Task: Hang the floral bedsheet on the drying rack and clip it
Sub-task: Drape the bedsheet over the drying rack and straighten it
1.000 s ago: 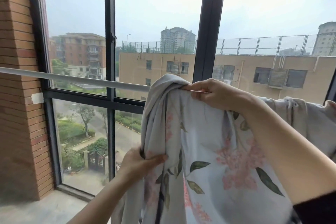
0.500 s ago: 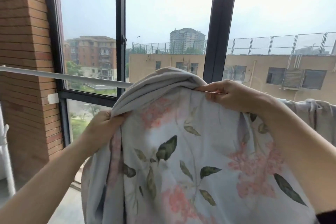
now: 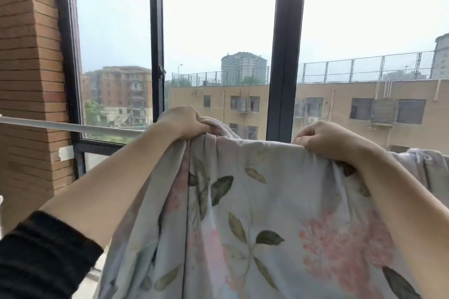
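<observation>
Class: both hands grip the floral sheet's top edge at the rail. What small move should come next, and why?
Probably slide the left hand leftward along the bare rail, spreading the floral bedsheet: fabric is bunched under that hand, while the right hand anchors the flatter edge. No clips are visible yet.

A brick wall flanks dark-framed windows showing hazy daylight and buildings.

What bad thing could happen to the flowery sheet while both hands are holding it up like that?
1. The floral bedsheet is gripped only along its top edge by the left hand and right hand. No clip is visible, so letting go early could let it slide down.
2. The cloth is bunched under the left hand, so it might dry creased unless spread along the white rail.
</observation>
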The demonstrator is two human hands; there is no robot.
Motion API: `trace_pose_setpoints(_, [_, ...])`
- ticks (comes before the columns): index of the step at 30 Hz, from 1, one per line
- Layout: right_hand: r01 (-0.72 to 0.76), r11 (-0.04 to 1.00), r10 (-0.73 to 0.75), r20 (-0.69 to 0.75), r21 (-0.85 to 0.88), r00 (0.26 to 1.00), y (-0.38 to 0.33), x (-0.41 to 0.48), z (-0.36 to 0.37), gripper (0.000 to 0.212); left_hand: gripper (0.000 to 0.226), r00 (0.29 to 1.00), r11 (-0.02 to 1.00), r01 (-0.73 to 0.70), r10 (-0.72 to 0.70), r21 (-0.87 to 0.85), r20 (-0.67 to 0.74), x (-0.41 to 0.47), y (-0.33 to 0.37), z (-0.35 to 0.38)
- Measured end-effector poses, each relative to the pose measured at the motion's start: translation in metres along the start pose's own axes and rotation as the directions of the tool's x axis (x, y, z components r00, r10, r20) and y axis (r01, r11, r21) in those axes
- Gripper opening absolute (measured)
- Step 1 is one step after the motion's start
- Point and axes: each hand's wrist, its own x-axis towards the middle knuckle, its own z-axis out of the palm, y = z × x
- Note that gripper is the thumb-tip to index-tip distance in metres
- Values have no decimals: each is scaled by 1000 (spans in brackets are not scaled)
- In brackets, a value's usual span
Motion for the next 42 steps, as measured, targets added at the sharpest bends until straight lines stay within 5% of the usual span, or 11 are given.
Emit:
trace_pose_setpoints(4, [-39,999,39,10,2,999,-2,0,0,26,78,999,999,-29,30,-28,26,-11,4,-6])
trace_pose_setpoints(12, [200,979,-206,-174,-48,963,-52,-9,18,19,63,995,990,-89,93,107,-31,-9,-1,-4])
trace_pose_setpoints(17, [275,959,-280,-110,-66,954,-88,-6,51,36,61,995,991,-84,90,104,-50,-5,-2,-1])
trace_pose_setpoints(23, [382,867,-429,-90,-320,899,-96,2,68,49,57,983,981,-143,156,129,-98,-6,-9,1])
trace_pose_setpoints(36, [307,933,-306,34,-190,951,-98,17,62,37,59,959,931,-208,134,-301,-249,-33,-20,-1])
trace_pose_setpoints(40, [288,951,-284,53,-116,957,-93,24,62,37,42,906,888,-159,-43,-432,-422,-69,-40,3])
trace_pose_setpoints(42, [283,953,-279,46,-111,959,-89,26,62,37,63,904,868,-101,-124,-487,-408,-96,-56,3])
